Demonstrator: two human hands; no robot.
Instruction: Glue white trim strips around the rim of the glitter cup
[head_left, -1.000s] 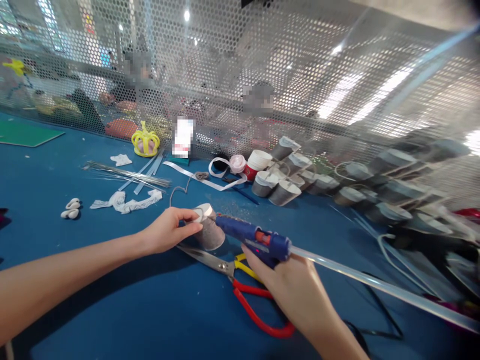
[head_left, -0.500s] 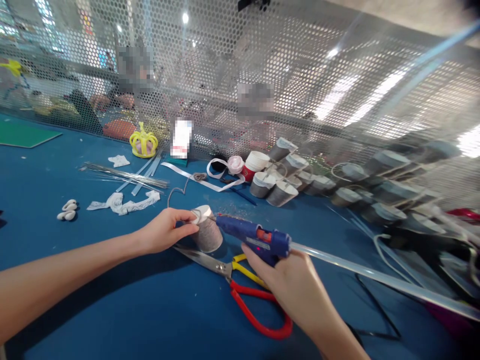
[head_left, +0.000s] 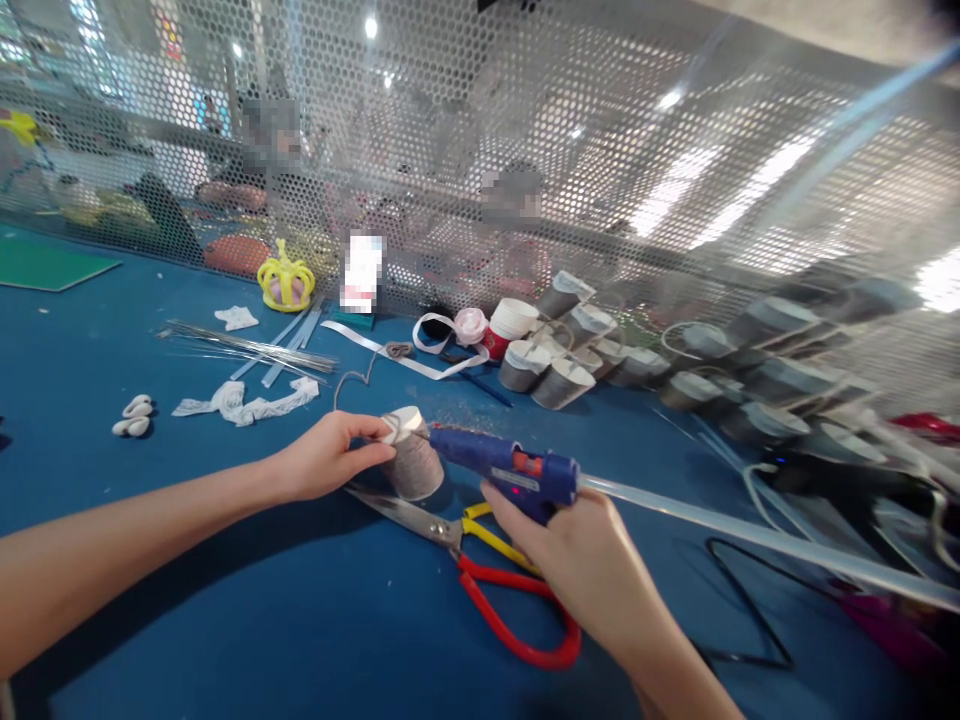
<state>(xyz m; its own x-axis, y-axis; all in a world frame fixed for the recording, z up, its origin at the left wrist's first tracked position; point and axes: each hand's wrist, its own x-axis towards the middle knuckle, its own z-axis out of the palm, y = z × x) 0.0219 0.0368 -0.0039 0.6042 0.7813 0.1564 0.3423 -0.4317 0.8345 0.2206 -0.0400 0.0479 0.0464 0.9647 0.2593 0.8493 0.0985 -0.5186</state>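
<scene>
L hand (head_left: pixel 326 455) pinches cord (head_left: pixel 349 378) at cup (head_left: pixel 420 468) top; R hand (head_left: pixel 589 560) wrapped rnd glue gun (head_left: pixel 480 458), tip nr cup

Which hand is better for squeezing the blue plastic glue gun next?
Probably the right hand: it holds the glue gun, which points at the small tapered grey-and-white cup. The left hand is busy at the cup's white end.

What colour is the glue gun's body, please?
The glue gun's body is dark blue, as the head view shows.
</scene>
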